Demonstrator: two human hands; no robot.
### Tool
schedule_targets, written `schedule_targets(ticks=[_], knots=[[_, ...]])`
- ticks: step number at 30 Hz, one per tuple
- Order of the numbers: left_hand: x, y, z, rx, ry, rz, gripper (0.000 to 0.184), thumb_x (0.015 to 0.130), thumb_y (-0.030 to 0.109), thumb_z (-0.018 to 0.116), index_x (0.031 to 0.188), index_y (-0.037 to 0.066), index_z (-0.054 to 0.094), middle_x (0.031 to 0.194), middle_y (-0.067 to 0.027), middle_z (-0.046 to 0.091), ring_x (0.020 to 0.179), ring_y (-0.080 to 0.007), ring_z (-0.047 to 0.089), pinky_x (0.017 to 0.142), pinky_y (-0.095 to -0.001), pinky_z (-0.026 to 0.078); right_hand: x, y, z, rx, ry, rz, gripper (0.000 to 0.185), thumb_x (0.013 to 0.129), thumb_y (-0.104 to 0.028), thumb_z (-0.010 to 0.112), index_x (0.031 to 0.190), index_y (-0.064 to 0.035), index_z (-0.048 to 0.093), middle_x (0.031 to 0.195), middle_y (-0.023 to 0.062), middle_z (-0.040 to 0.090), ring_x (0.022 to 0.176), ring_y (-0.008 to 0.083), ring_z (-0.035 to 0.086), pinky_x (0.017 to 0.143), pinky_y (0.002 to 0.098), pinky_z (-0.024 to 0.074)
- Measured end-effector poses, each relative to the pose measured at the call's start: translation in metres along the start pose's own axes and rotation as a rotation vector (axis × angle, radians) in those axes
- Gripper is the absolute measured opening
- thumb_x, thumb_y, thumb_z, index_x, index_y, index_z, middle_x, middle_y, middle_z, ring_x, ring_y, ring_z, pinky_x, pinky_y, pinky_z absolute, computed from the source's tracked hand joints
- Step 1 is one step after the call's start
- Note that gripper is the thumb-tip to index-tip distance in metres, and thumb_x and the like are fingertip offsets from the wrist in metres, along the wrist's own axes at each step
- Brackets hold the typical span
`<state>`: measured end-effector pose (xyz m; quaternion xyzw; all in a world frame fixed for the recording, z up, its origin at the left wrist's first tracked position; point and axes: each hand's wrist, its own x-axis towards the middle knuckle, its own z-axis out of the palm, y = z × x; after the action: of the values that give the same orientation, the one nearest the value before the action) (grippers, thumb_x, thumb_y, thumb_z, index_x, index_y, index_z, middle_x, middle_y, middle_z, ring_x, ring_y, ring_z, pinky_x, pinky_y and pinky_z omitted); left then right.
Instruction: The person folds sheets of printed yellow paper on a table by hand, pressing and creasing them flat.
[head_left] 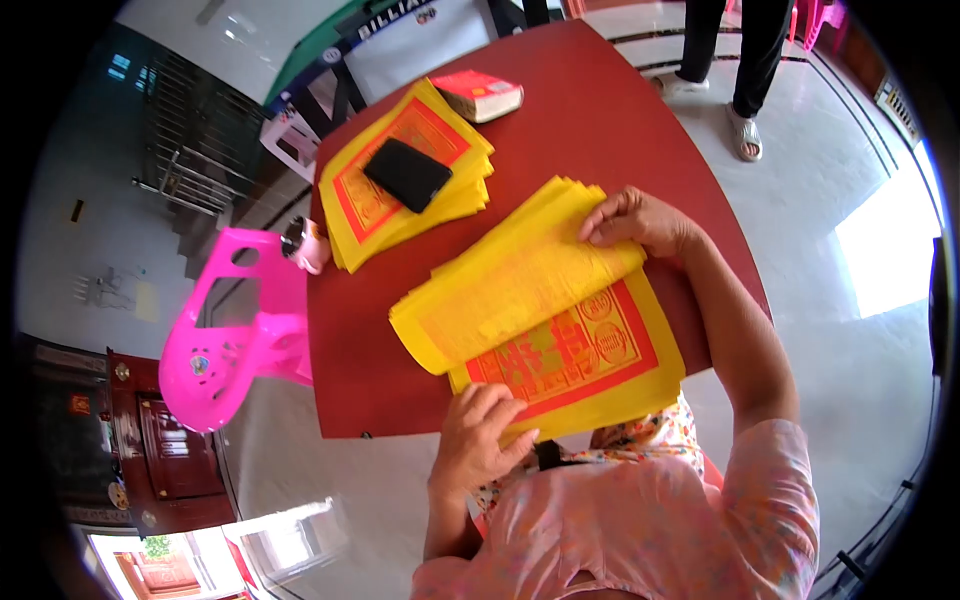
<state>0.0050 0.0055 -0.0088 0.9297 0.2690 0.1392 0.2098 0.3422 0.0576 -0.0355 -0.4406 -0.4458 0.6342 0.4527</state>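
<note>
A stack of yellow paper sheets with red and orange print (580,350) lies at the near edge of the red-brown table. Its upper sheets (510,280) are folded back, showing their paler underside. My right hand (640,222) pinches the folded sheets at their upper right edge. Down at the stack's lower left edge is my left hand (478,435), its fingers curled over the printed sheet and its thumb a little apart; whether it grips the paper is unclear. A second yellow stack (350,215) lies farther back, with a black phone (408,174) on it.
The table (590,110) also bears a thick red book (480,95) near its far edge. A pink cup-like object (308,245) is at the left edge, beside a bright pink plastic chair (215,350). A person's legs (748,70) stand beyond the table at upper right.
</note>
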Motion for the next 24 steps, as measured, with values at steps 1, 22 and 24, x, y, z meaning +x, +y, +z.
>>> schedule_targets(ticks=[1, 22, 24], knots=[[0.0, 0.0, 0.0, 0.0, 0.002, 0.003, 0.032, 0.072, 0.025, 0.073, 0.09, 0.001, 0.065, 0.092, -0.0119, 0.055, 0.085, -0.029, 0.054, 0.076, -0.0389, 0.045, 0.001, 0.003, -0.002, -0.012, -0.007, -0.008, 0.017, 0.078, -0.004, 0.065, 0.094, -0.0002, 0.07, 0.087, 0.0052, 0.069, 0.076, 0.0113, 0.063, 0.073, 0.0235, 0.05], [-0.014, -0.012, -0.006, -0.133, 0.12, -0.009, 0.011, 0.081, 0.014, 0.067, 0.085, 0.004, 0.068, 0.088, -0.0082, 0.065, 0.08, -0.0255, 0.063, 0.067, -0.0352, 0.051, -0.003, -0.001, 0.006, -0.006, 0.055, 0.017, 0.013, 0.077, -0.001, 0.066, 0.089, 0.0, 0.071, 0.085, 0.007, 0.069, 0.078, 0.0142, 0.064, 0.076, 0.0252, 0.0507], [-0.016, -0.015, -0.005, -0.196, 0.13, -0.016, 0.01, 0.08, 0.012, 0.067, 0.083, 0.003, 0.068, 0.086, -0.0098, 0.065, 0.079, -0.0262, 0.063, 0.067, -0.0356, 0.052, -0.004, -0.002, 0.01, 0.06, 0.12, 0.041, 0.013, 0.077, 0.003, 0.064, 0.088, 0.0005, 0.071, 0.084, 0.0086, 0.069, 0.076, 0.0168, 0.065, 0.075, 0.0268, 0.0522]])
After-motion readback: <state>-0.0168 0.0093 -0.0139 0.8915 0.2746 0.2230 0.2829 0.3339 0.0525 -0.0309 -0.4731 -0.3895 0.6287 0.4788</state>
